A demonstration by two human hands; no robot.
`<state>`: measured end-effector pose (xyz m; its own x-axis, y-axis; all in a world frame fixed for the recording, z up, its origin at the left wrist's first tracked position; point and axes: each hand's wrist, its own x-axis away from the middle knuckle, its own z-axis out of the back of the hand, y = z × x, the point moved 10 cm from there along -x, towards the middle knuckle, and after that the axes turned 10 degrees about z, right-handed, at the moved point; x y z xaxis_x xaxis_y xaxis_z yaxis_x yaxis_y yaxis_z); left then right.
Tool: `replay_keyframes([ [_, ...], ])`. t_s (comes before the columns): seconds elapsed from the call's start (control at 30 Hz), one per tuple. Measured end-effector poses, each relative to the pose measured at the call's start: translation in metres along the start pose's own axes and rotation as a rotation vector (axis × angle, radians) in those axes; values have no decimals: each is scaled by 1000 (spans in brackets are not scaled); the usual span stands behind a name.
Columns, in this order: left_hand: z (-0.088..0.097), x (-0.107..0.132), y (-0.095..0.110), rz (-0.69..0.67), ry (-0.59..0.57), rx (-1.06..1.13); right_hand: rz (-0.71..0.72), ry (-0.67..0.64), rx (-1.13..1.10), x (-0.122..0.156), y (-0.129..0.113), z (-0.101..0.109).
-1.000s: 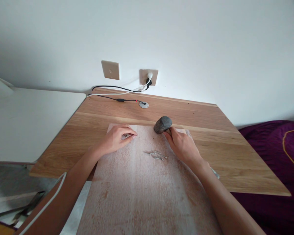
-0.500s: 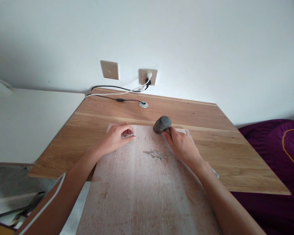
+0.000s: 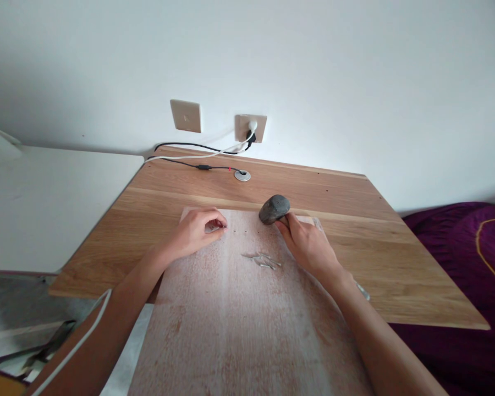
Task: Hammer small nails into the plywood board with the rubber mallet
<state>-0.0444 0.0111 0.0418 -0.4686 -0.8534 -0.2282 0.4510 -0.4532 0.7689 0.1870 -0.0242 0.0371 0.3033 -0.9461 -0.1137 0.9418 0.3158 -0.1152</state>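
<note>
A whitewashed wooden board [image 3: 231, 308] lies over the front of the wooden desk. Near its far edge, my left hand [image 3: 200, 231] rests with thumb and forefinger pinched together; whatever they hold is too small to make out. My right hand [image 3: 309, 242] is wrapped round the handle of a mallet [image 3: 274, 209], whose dark grey head is just above the board. Several loose silvery nails [image 3: 264, 260] lie in a small heap between the hands. A row of small dark dots [image 3: 246, 231] runs across the board beside my left fingertips.
The wooden desk [image 3: 396, 264] reaches back to the wall, where black and white cables run to a socket [image 3: 261, 127]. A round metal grommet [image 3: 242, 175] sits behind the board. At left stands a white tabletop [image 3: 66, 209]; purple cloth [image 3: 445, 236] lies at right.
My left thumb and forefinger have shifted slightly. The mallet in my right hand and the heap of nails stay put; the view has tilted a little.
</note>
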Motion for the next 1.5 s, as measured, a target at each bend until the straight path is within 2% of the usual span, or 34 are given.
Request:
replay_keyframes([
  [0.33,2,-1,-7,-18,64,-170,21,29,-99,-3,-4,5],
  [0.43,-1,-2,-8,-12,44,-140,78,42,-165,-5,-25,13],
  [0.57,-3,-3,-7,3,29,-143,170,33,-207,-9,-67,24],
  [0.63,-3,-3,-7,16,25,-140,202,7,-184,-10,-84,25],
  [0.73,-4,-4,-8,40,12,-129,201,-64,-123,-10,-97,19],
  [0.8,-3,-4,-10,54,20,-140,183,-95,-82,-11,-99,17],
  [0.93,0,-3,-12,71,60,-142,178,-78,-55,-12,-102,22],
  [1.3,-3,-3,-11,22,25,-89,189,-86,-35,-10,-101,18],
  [1.5,-1,-4,-11,67,35,-118,169,-107,-56,-10,-102,19],
])
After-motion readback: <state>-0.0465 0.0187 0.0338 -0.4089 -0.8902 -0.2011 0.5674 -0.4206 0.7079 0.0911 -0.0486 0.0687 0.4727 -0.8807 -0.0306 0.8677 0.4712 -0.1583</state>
